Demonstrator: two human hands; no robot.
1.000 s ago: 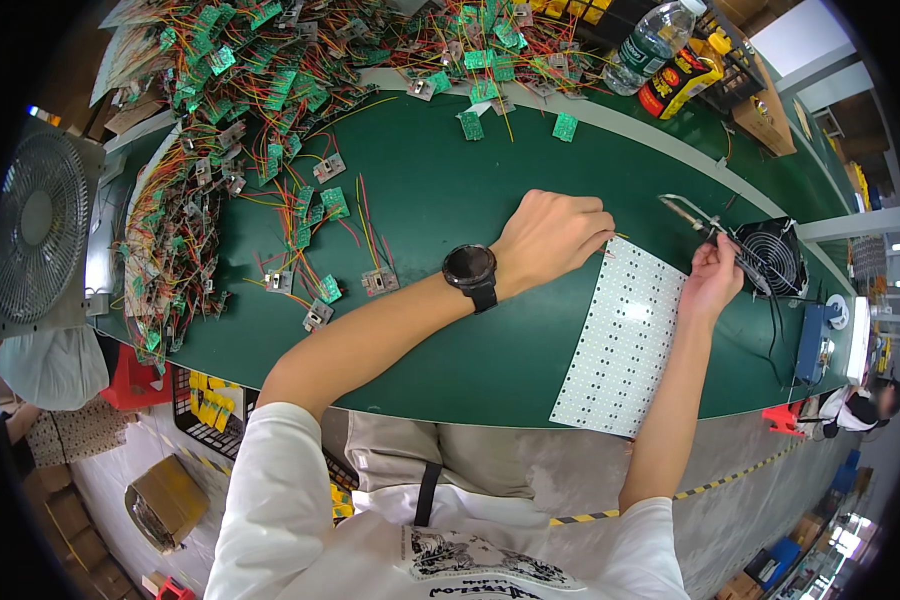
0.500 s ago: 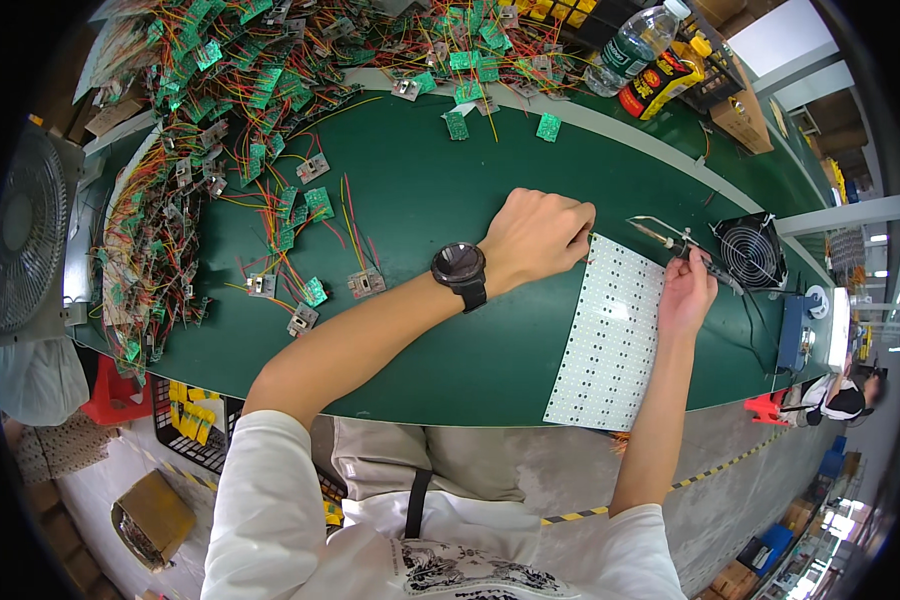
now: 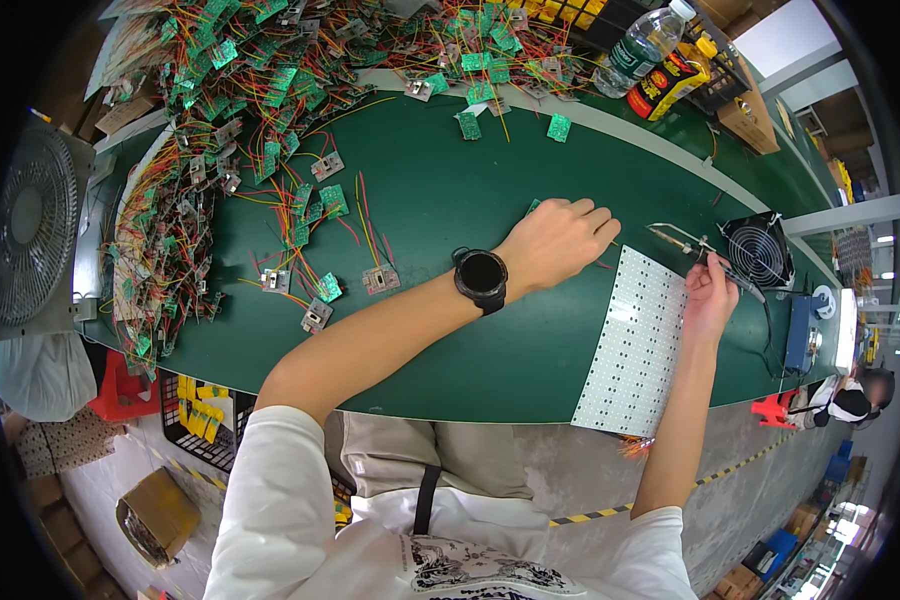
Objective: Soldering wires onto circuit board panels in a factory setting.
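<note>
My left hand [image 3: 562, 242], a black watch on its wrist, hovers palm down over the green bench beside the top left corner of a white perforated sheet [image 3: 635, 335]. Its fingers are curled, and the corner of a small green circuit board [image 3: 535, 206] shows past the knuckles. Thin wire ends poke out near the fingertips; the grip itself is hidden underneath. My right hand [image 3: 710, 298] is closed around a soldering iron [image 3: 712, 262] at the sheet's upper right, its tip pointing left toward my left hand. The right forearm runs along the sheet's right edge.
A tangled heap of wired green boards [image 3: 270, 85] covers the far left. Several loose wired switches [image 3: 380, 278] lie nearer. A black fan [image 3: 757, 250] and blue box [image 3: 800, 332] stand at right, a water bottle [image 3: 642, 48] at the back. A large fan [image 3: 35, 230] is far left.
The whole view has shifted slightly. My left hand has turned a little, and the green board's corner has come into sight beyond it. The sheet and soldering iron sit farther right.
</note>
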